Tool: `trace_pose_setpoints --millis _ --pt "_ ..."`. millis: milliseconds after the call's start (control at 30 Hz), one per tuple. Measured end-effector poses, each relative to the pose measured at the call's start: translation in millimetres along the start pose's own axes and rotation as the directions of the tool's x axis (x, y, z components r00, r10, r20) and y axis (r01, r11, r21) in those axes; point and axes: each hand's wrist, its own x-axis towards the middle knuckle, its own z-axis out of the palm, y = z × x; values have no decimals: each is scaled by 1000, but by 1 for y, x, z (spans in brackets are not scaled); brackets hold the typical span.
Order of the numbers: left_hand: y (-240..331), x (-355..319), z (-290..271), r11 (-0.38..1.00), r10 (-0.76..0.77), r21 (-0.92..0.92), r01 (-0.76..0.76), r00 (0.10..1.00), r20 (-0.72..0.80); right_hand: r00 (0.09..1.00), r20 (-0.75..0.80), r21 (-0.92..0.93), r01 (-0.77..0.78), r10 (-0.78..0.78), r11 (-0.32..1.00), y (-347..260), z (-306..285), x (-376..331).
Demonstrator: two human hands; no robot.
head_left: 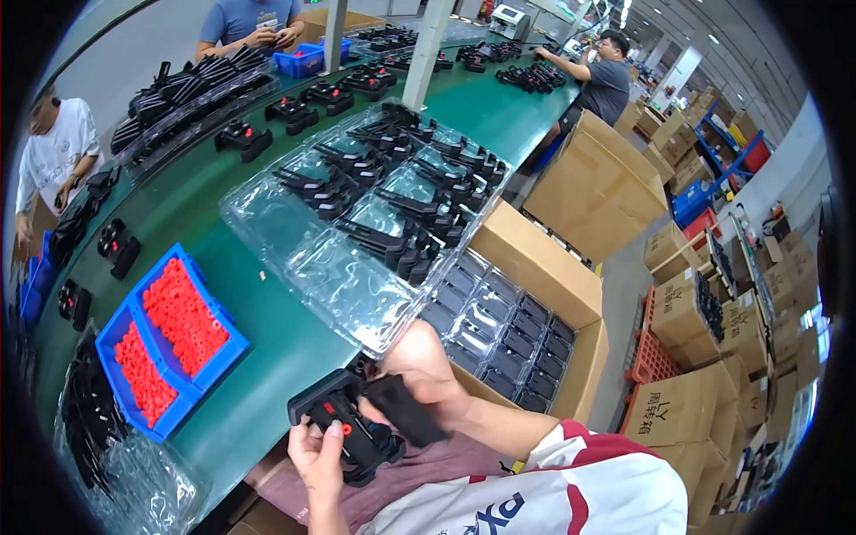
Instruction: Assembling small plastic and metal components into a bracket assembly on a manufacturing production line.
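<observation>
Both hands — left hand (314, 456), right hand (419, 379) — gripping black plastic part (343, 423)

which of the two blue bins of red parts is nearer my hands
The lower bin, at the belt's near edge, sits closest to the left hand; the other bin lies beyond it, farther up the belt.

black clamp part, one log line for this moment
left hand | holds black clamp part | right hand grips it | blue bins left

White shirt — red trim, blue print — bare forearms
</observation>
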Motion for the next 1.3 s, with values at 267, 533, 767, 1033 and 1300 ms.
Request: trace_pose_setpoints --millis 267,533,767,1033,1300 --pt "-12 -33 -35 995 76 82 -58 971 -227 989 38 -866 103 -141 489 61 22 41" --pt "6 -44 -43 987 -83 -151 55 978 -191 985 76 -955 116 -152 274 61 27 44" --pt "7 -48 -46 924 -81 -380 36 991 -102 982 139 -974 159 -128 162 62 23 48" --pt "6 -57 -36 957 61 -267 -117 977 -206 985 -100 -926 -40 -140 377 71 33 48" --pt "9 -67 -39 989 52 -125 -81 973 -223 980 -100 -638 70 -173 767 90 28 56"
